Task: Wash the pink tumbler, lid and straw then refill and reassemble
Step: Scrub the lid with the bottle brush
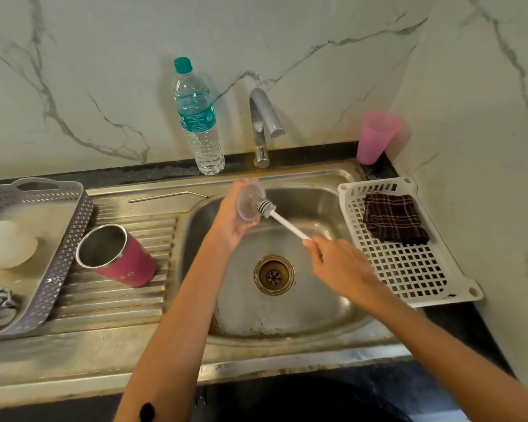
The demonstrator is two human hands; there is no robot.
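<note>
Over the sink basin (287, 315), my left hand (233, 219) holds the clear round lid (248, 205) by its rim. My right hand (339, 263) grips the white handle of a bottle brush (282, 220), whose grey bristle head lies against the lid's inner face. The pink tumbler (121, 258) stands open and lidless on the ribbed draining board, leaning slightly. The metal straw (168, 196) lies flat along the sink's back ledge.
A water bottle (198, 120) with a green cap stands left of the tap (264, 123). A pink plastic cup (375, 137) sits in the back right corner. A white rack (409, 269) holds a dark checked cloth (393, 217). A grey basket (55, 260) is at left.
</note>
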